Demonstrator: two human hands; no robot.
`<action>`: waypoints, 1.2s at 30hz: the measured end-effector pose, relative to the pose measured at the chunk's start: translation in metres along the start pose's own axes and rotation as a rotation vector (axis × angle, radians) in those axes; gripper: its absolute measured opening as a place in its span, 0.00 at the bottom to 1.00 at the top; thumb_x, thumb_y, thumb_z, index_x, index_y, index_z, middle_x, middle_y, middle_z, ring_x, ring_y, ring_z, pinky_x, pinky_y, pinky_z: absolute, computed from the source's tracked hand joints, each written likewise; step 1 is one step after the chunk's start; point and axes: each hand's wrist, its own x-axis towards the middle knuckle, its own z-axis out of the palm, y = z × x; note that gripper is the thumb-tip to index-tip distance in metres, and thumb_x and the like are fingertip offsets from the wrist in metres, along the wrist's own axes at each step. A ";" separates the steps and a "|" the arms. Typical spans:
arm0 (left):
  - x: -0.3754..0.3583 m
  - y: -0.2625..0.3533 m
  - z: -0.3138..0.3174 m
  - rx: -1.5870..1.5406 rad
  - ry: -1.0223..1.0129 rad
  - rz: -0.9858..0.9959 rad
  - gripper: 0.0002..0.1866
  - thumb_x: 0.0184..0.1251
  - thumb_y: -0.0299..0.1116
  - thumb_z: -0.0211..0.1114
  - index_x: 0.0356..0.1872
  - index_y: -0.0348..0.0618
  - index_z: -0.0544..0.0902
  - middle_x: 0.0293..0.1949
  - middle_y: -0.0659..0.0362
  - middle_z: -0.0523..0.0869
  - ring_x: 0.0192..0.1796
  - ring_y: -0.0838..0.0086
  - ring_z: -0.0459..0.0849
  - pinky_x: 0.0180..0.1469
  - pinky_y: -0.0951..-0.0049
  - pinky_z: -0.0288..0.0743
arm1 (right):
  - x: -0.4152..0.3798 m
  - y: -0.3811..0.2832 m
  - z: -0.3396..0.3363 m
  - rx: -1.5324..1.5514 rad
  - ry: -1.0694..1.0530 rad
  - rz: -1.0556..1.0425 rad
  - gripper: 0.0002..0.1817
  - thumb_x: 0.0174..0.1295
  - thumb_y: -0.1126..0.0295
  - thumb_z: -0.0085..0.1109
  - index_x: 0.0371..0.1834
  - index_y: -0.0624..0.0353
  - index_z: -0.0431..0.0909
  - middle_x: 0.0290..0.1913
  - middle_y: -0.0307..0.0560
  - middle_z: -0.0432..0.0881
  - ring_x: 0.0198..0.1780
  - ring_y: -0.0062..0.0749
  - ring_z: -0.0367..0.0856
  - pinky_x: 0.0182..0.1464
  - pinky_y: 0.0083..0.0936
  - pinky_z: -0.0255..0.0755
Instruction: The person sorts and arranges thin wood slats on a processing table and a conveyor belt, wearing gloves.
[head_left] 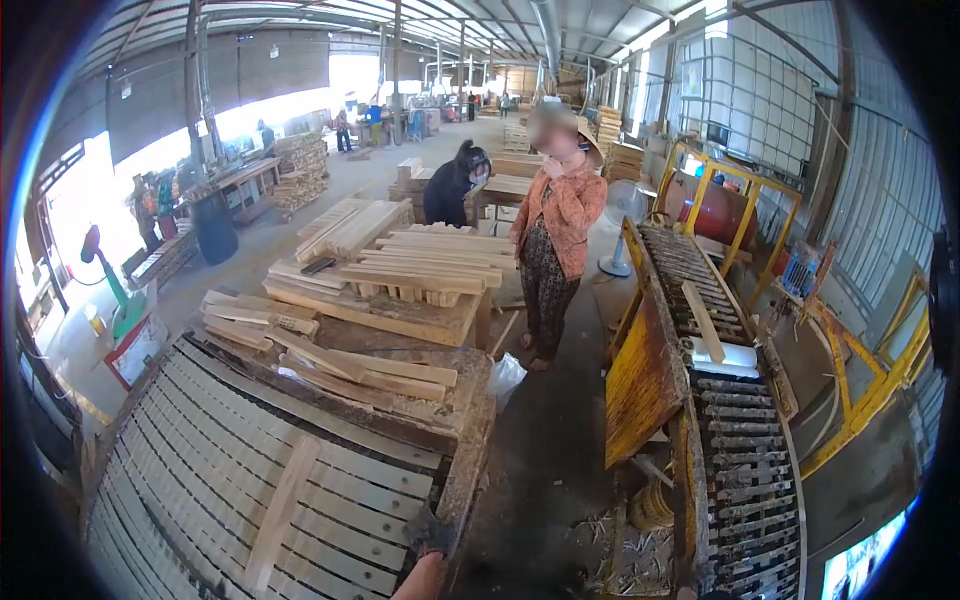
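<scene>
My left hand (430,532), in a dark glove, is at the right edge of the slatted metal bed (370,462) in the lower left; its fingers are too unclear to read. A single wooden strip (282,510) lies across the slats, left of that hand. At the bottom edge of the view, my right hand (704,578) shows only in part, dark against the near end of the roller conveyor (745,470). What it touches or holds is hidden. Farther up the conveyor, a wooden strip (704,322) rests over a pale roller (725,357).
Loose boards (365,368) lie beyond the slatted bed, with stacked boards (430,262) on a table behind. A person in an orange top (565,215) stands in the aisle; another in dark clothing (450,190) bends nearby. A white bag (507,378) hangs by the bed's corner.
</scene>
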 end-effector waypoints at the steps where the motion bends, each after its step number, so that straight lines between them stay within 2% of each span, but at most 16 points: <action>1: -0.007 0.005 -0.023 0.038 -0.009 0.052 0.35 0.57 0.63 0.68 0.56 0.46 0.82 0.48 0.46 0.88 0.55 0.49 0.85 0.57 0.48 0.75 | -0.001 -0.007 -0.001 0.001 -0.004 -0.016 0.41 0.52 0.50 0.70 0.70 0.53 0.71 0.66 0.55 0.76 0.65 0.53 0.76 0.65 0.43 0.73; 4: -0.017 0.000 -0.019 0.033 0.051 0.108 0.33 0.60 0.62 0.66 0.54 0.44 0.83 0.46 0.45 0.87 0.53 0.48 0.84 0.55 0.47 0.75 | -0.005 -0.027 -0.002 -0.002 -0.033 -0.064 0.41 0.52 0.49 0.70 0.69 0.53 0.71 0.65 0.55 0.77 0.64 0.53 0.77 0.64 0.43 0.73; 7: -0.012 -0.030 0.065 0.061 0.206 0.163 0.30 0.61 0.60 0.66 0.50 0.43 0.82 0.44 0.45 0.87 0.51 0.49 0.84 0.54 0.48 0.75 | -0.002 -0.048 0.001 -0.004 -0.053 -0.098 0.40 0.52 0.48 0.70 0.68 0.53 0.72 0.65 0.55 0.77 0.64 0.53 0.77 0.64 0.44 0.73; 8: -0.013 -0.020 0.032 -0.004 0.079 0.116 0.29 0.61 0.60 0.67 0.48 0.44 0.82 0.43 0.45 0.87 0.50 0.49 0.84 0.53 0.48 0.75 | 0.000 -0.052 0.002 -0.006 -0.058 -0.106 0.40 0.52 0.48 0.70 0.67 0.53 0.73 0.64 0.55 0.78 0.63 0.53 0.78 0.64 0.44 0.73; 10: -0.018 0.033 -0.116 -0.116 -0.166 -0.004 0.28 0.60 0.60 0.67 0.44 0.44 0.81 0.41 0.46 0.87 0.48 0.49 0.84 0.51 0.48 0.75 | 0.005 -0.064 0.005 -0.011 -0.071 -0.122 0.40 0.51 0.47 0.70 0.67 0.53 0.73 0.64 0.55 0.78 0.63 0.53 0.78 0.63 0.44 0.74; 13: -0.017 0.023 -0.084 -0.096 -0.085 0.047 0.27 0.58 0.59 0.68 0.42 0.44 0.79 0.39 0.47 0.86 0.46 0.49 0.84 0.50 0.48 0.73 | 0.012 -0.076 0.007 -0.018 -0.085 -0.134 0.39 0.51 0.46 0.70 0.66 0.53 0.74 0.63 0.55 0.79 0.62 0.53 0.79 0.63 0.44 0.74; 18: -0.011 0.009 -0.051 -0.077 -0.117 0.055 0.28 0.57 0.59 0.69 0.45 0.44 0.78 0.38 0.46 0.85 0.46 0.48 0.83 0.52 0.47 0.71 | 0.017 -0.087 0.010 -0.027 -0.105 -0.142 0.38 0.51 0.45 0.70 0.64 0.53 0.75 0.61 0.56 0.80 0.61 0.53 0.79 0.62 0.44 0.74; 22: -0.010 0.017 -0.067 -0.109 -0.191 -0.011 0.28 0.58 0.59 0.68 0.46 0.44 0.79 0.39 0.45 0.85 0.48 0.47 0.82 0.53 0.46 0.70 | 0.020 -0.091 0.011 -0.036 -0.116 -0.146 0.38 0.51 0.44 0.70 0.62 0.53 0.77 0.60 0.56 0.80 0.60 0.53 0.80 0.61 0.45 0.75; 25: -0.016 0.014 -0.060 -0.008 0.104 0.129 0.32 0.60 0.60 0.67 0.51 0.40 0.84 0.33 0.48 0.89 0.40 0.50 0.87 0.47 0.48 0.77 | 0.021 -0.091 0.010 -0.040 -0.122 -0.145 0.38 0.51 0.43 0.69 0.61 0.54 0.77 0.59 0.56 0.81 0.59 0.53 0.81 0.61 0.45 0.75; 28: -0.012 0.018 -0.068 -0.068 -0.037 0.070 0.32 0.60 0.60 0.67 0.52 0.40 0.83 0.33 0.48 0.89 0.41 0.50 0.87 0.49 0.48 0.76 | 0.020 -0.089 0.009 -0.039 -0.128 -0.142 0.37 0.51 0.42 0.69 0.60 0.54 0.78 0.58 0.56 0.82 0.59 0.54 0.81 0.60 0.45 0.75; 34: -0.015 0.018 -0.070 0.029 -0.016 0.086 0.31 0.60 0.61 0.67 0.49 0.41 0.83 0.31 0.51 0.88 0.38 0.51 0.86 0.46 0.49 0.74 | 0.015 -0.085 0.009 -0.044 -0.138 -0.131 0.37 0.50 0.41 0.69 0.58 0.54 0.80 0.57 0.56 0.83 0.57 0.54 0.82 0.59 0.46 0.76; 36: -0.018 0.023 -0.077 0.026 -0.091 0.051 0.32 0.63 0.58 0.68 0.56 0.41 0.81 0.42 0.50 0.88 0.47 0.55 0.86 0.53 0.52 0.75 | 0.012 -0.083 0.009 -0.044 -0.137 -0.126 0.37 0.50 0.40 0.69 0.58 0.54 0.81 0.56 0.57 0.83 0.57 0.54 0.82 0.59 0.46 0.76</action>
